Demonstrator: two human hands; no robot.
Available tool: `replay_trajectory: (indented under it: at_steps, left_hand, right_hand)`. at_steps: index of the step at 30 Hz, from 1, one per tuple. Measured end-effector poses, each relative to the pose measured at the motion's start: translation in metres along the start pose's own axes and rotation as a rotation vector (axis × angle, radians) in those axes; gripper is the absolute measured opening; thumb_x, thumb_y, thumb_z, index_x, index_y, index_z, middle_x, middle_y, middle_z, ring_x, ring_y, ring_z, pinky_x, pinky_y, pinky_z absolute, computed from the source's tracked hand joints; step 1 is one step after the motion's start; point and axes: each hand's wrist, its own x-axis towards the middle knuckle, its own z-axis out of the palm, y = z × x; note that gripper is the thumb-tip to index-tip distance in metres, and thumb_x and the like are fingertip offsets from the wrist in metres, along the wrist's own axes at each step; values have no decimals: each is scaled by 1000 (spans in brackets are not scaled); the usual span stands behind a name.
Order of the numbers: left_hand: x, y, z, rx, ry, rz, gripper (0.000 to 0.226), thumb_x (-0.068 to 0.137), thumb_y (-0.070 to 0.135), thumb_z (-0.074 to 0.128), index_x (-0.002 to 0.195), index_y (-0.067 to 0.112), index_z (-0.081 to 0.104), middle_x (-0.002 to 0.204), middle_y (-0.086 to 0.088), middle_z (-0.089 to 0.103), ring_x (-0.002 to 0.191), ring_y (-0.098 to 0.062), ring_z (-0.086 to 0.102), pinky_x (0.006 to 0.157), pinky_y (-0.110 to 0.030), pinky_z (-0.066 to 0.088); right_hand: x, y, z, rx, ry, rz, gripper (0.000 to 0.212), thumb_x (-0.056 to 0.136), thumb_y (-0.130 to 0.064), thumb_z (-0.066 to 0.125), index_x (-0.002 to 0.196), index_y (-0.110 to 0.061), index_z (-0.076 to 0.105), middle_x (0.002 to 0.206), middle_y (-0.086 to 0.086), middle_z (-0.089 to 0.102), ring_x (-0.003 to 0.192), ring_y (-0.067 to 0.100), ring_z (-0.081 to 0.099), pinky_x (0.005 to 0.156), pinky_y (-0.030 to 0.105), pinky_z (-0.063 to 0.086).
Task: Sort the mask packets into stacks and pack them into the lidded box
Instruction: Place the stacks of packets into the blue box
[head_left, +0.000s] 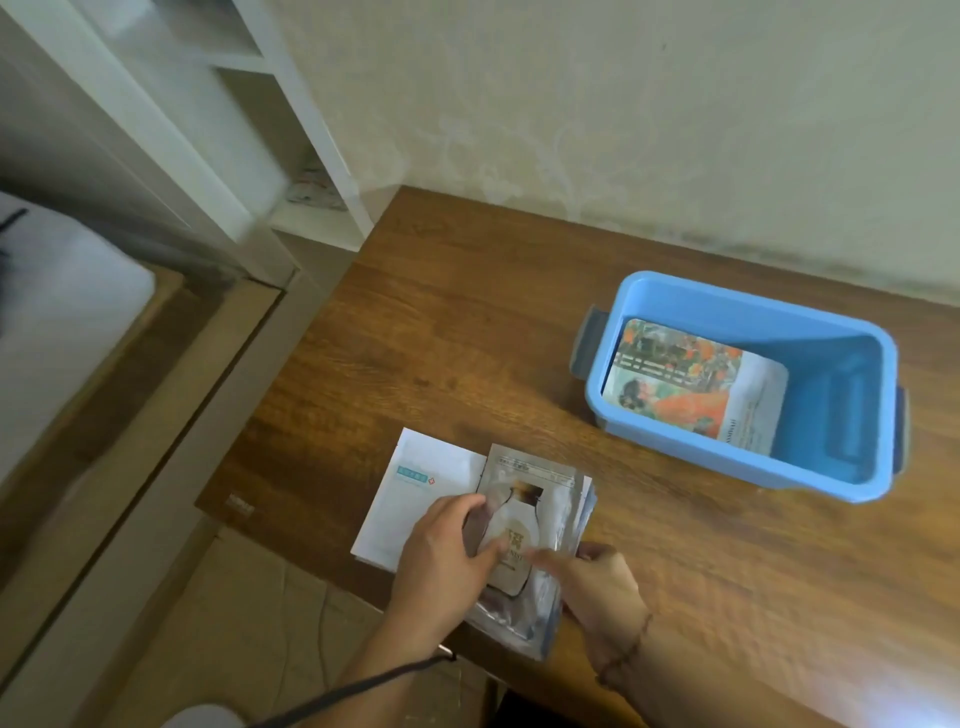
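Silver packet stack btwn both hands, L+R.

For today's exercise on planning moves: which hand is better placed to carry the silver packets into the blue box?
The right hand, probably. It grips the silver packet stack on the side nearer the blue box, which sits open to the right. The left hand would have to cross over.
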Motion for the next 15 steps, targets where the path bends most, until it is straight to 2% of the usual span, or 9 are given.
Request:
replay_trajectory:
  at_steps: [2, 6, 8, 10, 11, 12, 15]
  left_hand:
    - [0, -1, 1, 14, 1, 9, 53, 87, 42, 68, 136, 33, 49, 127, 18, 52, 116, -5, 52, 98, -29, 52]
    - [1, -3, 4, -31, -36, -7, 55, 87, 44, 68, 137, 33, 49, 130, 16, 55, 114, -6, 55, 94, -27, 53]
    - [1, -3, 6, -55, -50, 3, 56, 85, 47, 68, 136, 32, 51, 126, 17, 57, 111, -6, 57, 90, -24, 54]
    - [-1, 0, 7, -44, -50, 39, 55, 84, 49, 68, 133, 32, 53, 117, 22, 55, 105, -3, 58, 83, -17, 52]
    - [-1, 1, 7, -31, -60, 55, 52, 84, 49, 68, 132, 32, 54, 113, 24, 54, 101, -1, 59, 79, -14, 51]
    - [1, 3, 6, -3, -77, 76, 48, 85, 49, 67, 129, 33, 55, 112, 23, 55, 97, 0, 59, 76, -13, 51]
    - [10, 14, -4, 183, -53, 141, 34, 88, 52, 61, 117, 36, 58, 112, 19, 60, 93, 0, 58, 75, -13, 51]
  right_hand:
    - [5, 4, 2, 70, -1, -11, 88, 32, -38, 89, 111, -14, 58, 94, 6, 74, 77, 24, 74, 68, 41, 62]
    - [-4, 3, 6, 60, 40, -123, 46, 66, -26, 84, 105, -18, 61, 90, 4, 73, 77, 21, 73, 70, 40, 62]
    - [-9, 3, 6, 39, 51, -210, 37, 72, -27, 80, 103, -23, 60, 89, 0, 72, 77, 16, 71, 65, 32, 60]
    - [-12, 3, 2, -32, 55, -292, 36, 74, -27, 78, 104, -26, 57, 92, -5, 70, 79, 9, 68, 58, 18, 53]
    - [-12, 1, -2, -81, 51, -312, 38, 74, -28, 78, 105, -25, 57, 93, -5, 70, 78, 8, 68, 56, 16, 52]
    - [-10, 0, -9, -98, 26, -310, 40, 74, -27, 79, 107, -24, 57, 94, -4, 71, 77, 10, 70, 57, 18, 54]
    - [-4, -20, -44, -146, -164, -235, 44, 76, -20, 80, 111, -25, 54, 98, 2, 74, 81, 15, 74, 72, 35, 61]
